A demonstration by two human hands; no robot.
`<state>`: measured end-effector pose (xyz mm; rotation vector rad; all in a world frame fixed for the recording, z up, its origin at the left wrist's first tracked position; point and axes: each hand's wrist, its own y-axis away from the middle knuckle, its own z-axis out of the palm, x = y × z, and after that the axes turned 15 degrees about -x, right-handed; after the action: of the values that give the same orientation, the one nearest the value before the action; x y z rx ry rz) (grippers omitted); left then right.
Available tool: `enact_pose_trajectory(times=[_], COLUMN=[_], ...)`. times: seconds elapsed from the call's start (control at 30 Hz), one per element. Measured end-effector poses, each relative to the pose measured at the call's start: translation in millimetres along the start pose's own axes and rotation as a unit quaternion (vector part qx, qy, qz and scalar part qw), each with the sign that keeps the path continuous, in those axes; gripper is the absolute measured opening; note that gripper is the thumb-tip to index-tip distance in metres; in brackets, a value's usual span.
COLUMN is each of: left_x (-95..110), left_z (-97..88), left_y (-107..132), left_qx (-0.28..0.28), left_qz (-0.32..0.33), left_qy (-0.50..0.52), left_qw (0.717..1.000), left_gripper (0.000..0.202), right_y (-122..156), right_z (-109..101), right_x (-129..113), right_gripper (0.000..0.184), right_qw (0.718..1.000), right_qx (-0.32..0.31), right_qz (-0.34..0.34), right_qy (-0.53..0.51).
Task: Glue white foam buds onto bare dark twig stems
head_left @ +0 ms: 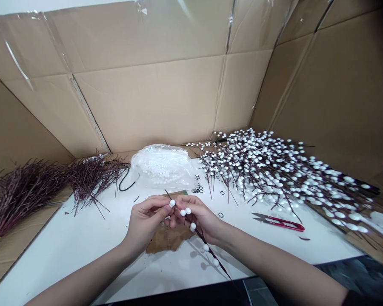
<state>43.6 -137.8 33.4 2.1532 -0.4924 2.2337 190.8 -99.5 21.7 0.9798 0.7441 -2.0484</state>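
My right hand [199,214] is closed around a dark brown twig [214,254] that slants down toward the table's front edge. Several white berries sit along this twig. Beside it, my left hand [151,212] pinches a white berry [172,203] near the twig's upper end, where a thin brown tip pokes up between the hands. Fingertips of both hands nearly meet, and they partly hide the twig there. Under the hands lies a torn piece of brown cardboard [166,240] on the white tabletop.
Behind my hands rests a clear plastic bag [162,168] of white berries. Bare brown twigs [25,191] are bundled at the left. A heap of berry branches [258,165] fills the right, with red-handled snips [279,222] before it. Small black rings [198,188] lie near the bag. Cardboard walls [153,93] enclose the table.
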Motion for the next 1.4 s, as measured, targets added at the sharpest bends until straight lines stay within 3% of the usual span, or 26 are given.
enact_pose_trajectory(times=[0.43,1.07,1.4], left_x=[-2.9,-4.3,-3.7], left_z=[-3.6,-3.6,-3.9], left_y=[-1.1,-1.9,0.3], left_qx=[-0.018,-0.048,-0.002], left_qz=[0.012,-0.027,-0.073], left_qy=[0.001,0.019,0.04], left_qw=[1.0,0.998,0.996], left_gripper=[0.003,0.006,0.014], right_y=[-0.1,-1.5,-1.6], right_z=[-0.3,-2.5,-1.3], right_x=[0.5,4.5,2.0], right_gripper=[0.029,0.031,0.034], right_qw=[1.0,1.0,0.999], right_qx=[0.017,0.011,0.023], right_qz=[0.009,0.012,0.017], right_qy=[0.001,0.006,0.027])
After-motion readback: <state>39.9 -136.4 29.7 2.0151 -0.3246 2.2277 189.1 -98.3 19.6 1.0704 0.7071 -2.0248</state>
